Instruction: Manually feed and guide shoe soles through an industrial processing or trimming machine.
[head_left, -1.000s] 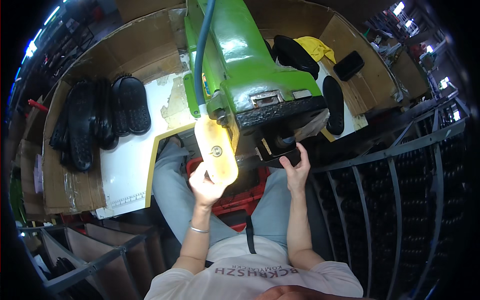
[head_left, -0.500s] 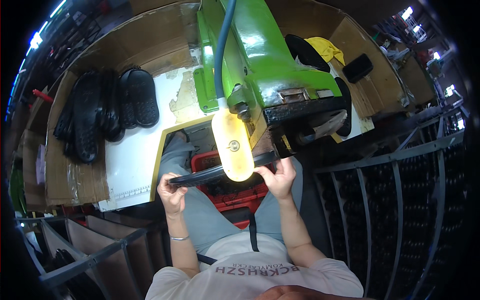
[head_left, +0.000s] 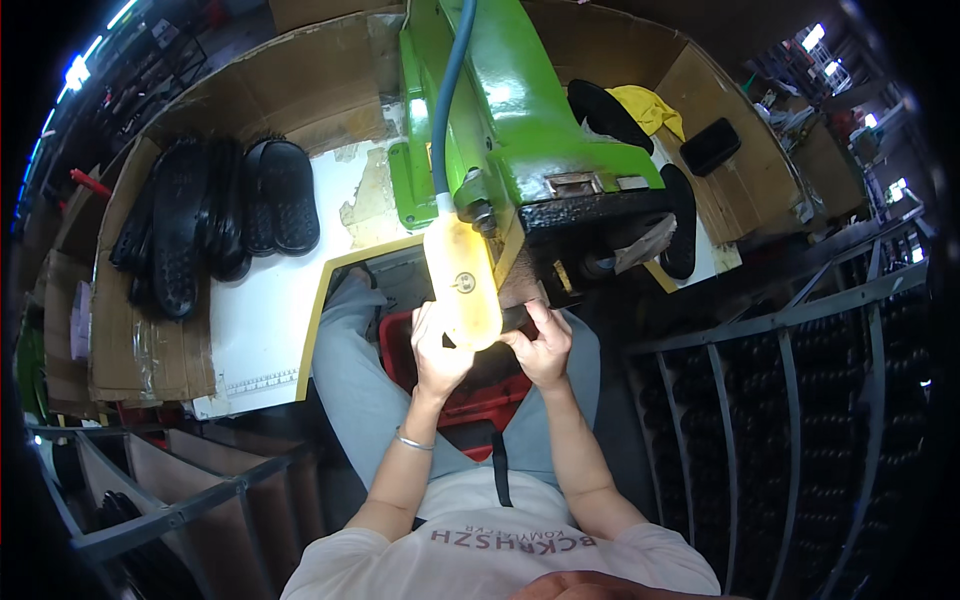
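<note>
Both hands are close together under the head of a green machine [head_left: 545,110], partly behind a glowing yellow lamp [head_left: 462,280]. A black shoe sole [head_left: 515,318] is between them; the lamp and my fingers hide most of it. My left hand [head_left: 438,355] grips its left side, fingertips out of sight behind the lamp. At the right, my right hand [head_left: 542,345] pinches the sole with thumb and fingers, near the machine's dark working end.
Black soles [head_left: 280,195] lie on the white tabletop [head_left: 255,330] at left. A red bin [head_left: 480,410] sits between my knees. At right are a yellow cloth [head_left: 645,108], a black box-shaped thing [head_left: 710,147] and a metal rack [head_left: 790,400] of dark items.
My left hand has moved right and slightly up, close to my right hand. My right hand has shifted slightly left. The sole, seen lengthwise before, is now mostly hidden.
</note>
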